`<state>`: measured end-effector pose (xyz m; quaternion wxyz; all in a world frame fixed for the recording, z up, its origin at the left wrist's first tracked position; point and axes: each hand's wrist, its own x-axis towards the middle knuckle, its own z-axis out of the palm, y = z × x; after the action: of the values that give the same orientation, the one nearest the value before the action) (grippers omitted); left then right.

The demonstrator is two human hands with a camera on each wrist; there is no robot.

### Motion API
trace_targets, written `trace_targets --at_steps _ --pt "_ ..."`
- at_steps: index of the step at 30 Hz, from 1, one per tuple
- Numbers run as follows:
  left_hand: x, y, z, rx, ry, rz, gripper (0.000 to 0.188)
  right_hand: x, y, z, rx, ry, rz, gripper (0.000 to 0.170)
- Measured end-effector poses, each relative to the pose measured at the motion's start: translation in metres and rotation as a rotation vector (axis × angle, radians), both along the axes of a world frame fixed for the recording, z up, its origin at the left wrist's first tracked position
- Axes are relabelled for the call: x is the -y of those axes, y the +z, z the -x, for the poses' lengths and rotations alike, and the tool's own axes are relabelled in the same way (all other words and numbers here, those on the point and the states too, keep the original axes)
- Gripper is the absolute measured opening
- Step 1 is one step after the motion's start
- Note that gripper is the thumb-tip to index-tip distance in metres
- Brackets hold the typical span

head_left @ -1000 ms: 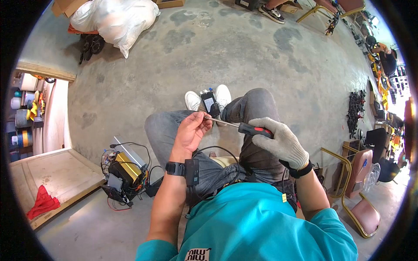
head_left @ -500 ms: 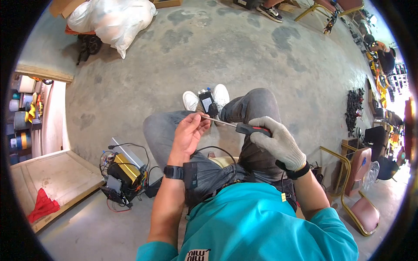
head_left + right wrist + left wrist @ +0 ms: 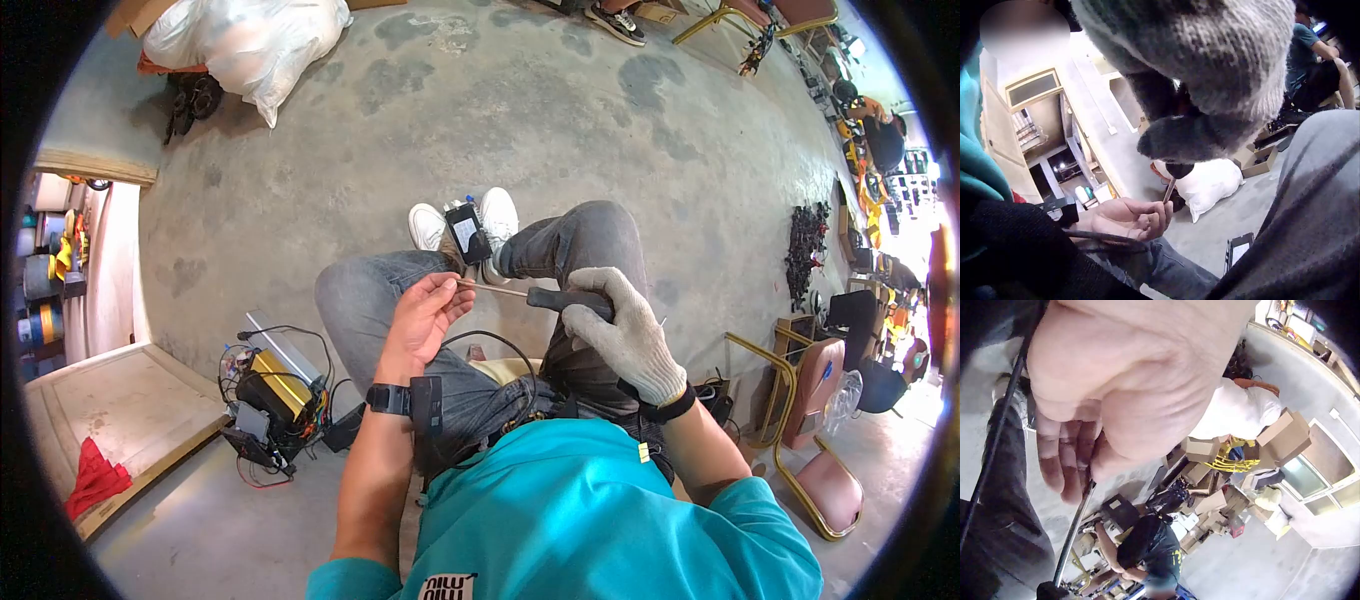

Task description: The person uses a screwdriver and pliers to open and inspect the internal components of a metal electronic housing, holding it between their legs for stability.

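Note:
A screwdriver with a black handle (image 3: pixel 556 300) and thin metal shaft (image 3: pixel 497 289) lies roughly level above the lap. The gloved right hand (image 3: pixel 628 332) grips its handle; the glove (image 3: pixel 1210 69) covers most of that grip in the right wrist view. The bare left hand (image 3: pixel 424 318) pinches the shaft's far end between thumb and fingers. In the left wrist view the shaft (image 3: pixel 1074 534) runs down from the fingertips of the left hand (image 3: pixel 1122 387). Whether a small part sits at the tip cannot be told.
A black device (image 3: pixel 467 232) stands between the white shoes (image 3: pixel 498 215). Wired electronics with a gold box (image 3: pixel 282 384) lie on the floor at left, beside a wooden board (image 3: pixel 130 420) with a red cloth (image 3: pixel 98 478). Chairs (image 3: pixel 815 390) stand at right; a white sack (image 3: pixel 250 50) lies top left.
The head view has shifted slightly. The screwdriver's handle has turned, so its red patch no longer shows. Both hands keep their hold.

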<state>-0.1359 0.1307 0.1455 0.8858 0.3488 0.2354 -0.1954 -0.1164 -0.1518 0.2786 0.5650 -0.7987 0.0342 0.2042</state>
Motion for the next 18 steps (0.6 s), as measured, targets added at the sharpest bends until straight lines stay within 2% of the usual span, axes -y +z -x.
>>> trace_targets --at_steps 3,6,9,11,12,13,14,15,17,18 --pt "0.004 -0.004 -0.010 -0.058 -0.006 -0.043 0.019 0.000 0.004 -0.008 -0.046 0.031 0.040 0.035" --pt "0.007 -0.008 -0.025 -0.060 0.056 0.049 0.024 -0.002 0.011 -0.017 -0.009 -0.032 0.055 0.034" --pt "0.007 -0.010 -0.040 -0.197 0.142 0.029 0.029 -0.007 0.019 -0.028 -0.024 -0.082 0.044 0.032" --pt "0.007 -0.030 -0.048 -0.279 0.167 -0.121 0.024 -0.009 0.016 -0.034 0.020 -0.078 0.038 0.032" --pt "0.008 -0.048 -0.052 -0.281 0.172 -0.118 0.024 -0.010 0.016 -0.038 0.031 -0.077 0.039 0.032" --pt "0.008 -0.071 -0.057 -0.252 0.123 -0.247 0.025 -0.013 0.016 -0.042 0.040 -0.074 0.040 0.032" --pt "0.008 -0.083 -0.063 -0.221 0.074 -0.375 0.026 -0.015 0.018 -0.045 0.038 -0.067 0.044 0.032" --pt "0.009 -0.084 -0.072 -0.225 0.081 -0.371 0.026 -0.017 0.020 -0.048 0.017 -0.064 0.059 0.032" --pt "0.017 -0.087 -0.088 -0.293 -0.191 -0.763 0.024 -0.022 0.018 -0.055 -0.007 -0.052 0.083 0.033" --pt "0.019 -0.096 -0.092 -0.296 -0.185 -0.755 0.024 -0.023 0.013 -0.058 0.081 -0.014 0.128 0.033"
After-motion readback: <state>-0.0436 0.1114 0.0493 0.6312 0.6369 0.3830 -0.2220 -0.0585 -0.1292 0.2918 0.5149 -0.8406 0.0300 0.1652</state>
